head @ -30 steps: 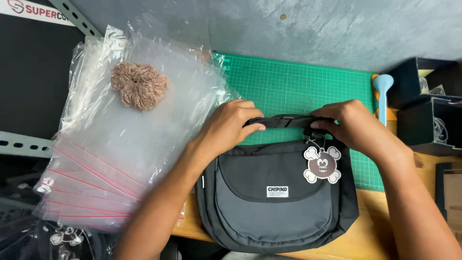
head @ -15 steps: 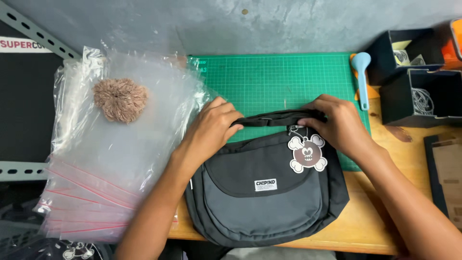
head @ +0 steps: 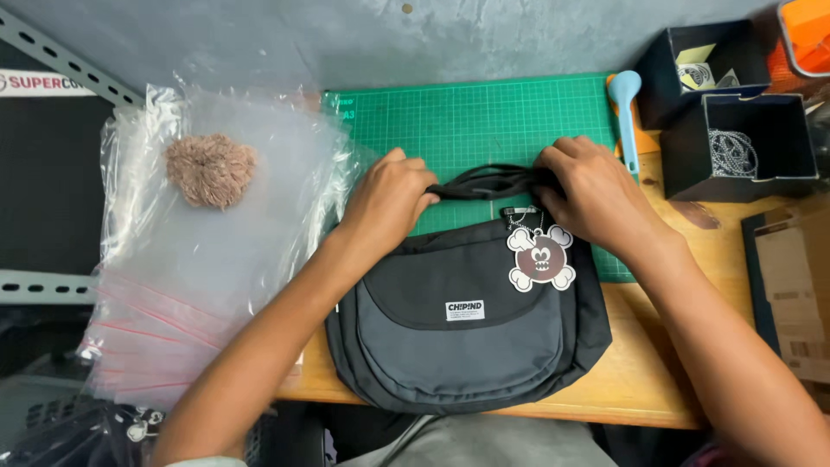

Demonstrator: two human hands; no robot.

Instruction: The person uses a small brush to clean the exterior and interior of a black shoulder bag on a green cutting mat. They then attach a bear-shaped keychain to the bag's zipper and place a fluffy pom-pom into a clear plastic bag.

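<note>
A black and grey shoulder bag (head: 467,333) lies flat on the wooden table, its top edge over the green cutting mat (head: 484,121). A brown and white skull-shaped tag (head: 540,258) hangs on a chain near the bag's top. My left hand (head: 389,195) and my right hand (head: 588,186) both grip the folded black strap (head: 488,182) bunched along the bag's top edge, one at each end.
A stack of clear zip bags (head: 207,259) with red seals lies at the left, a brown fluffy pompom (head: 210,169) on top. A light blue tool (head: 626,112), two black boxes (head: 743,130) and cardboard (head: 795,285) sit at the right. Grey wall behind.
My hands have drawn closer together along the bag's top, gathering the strap into a tighter bundle. The view has shifted slightly, so the bag sits more central.
</note>
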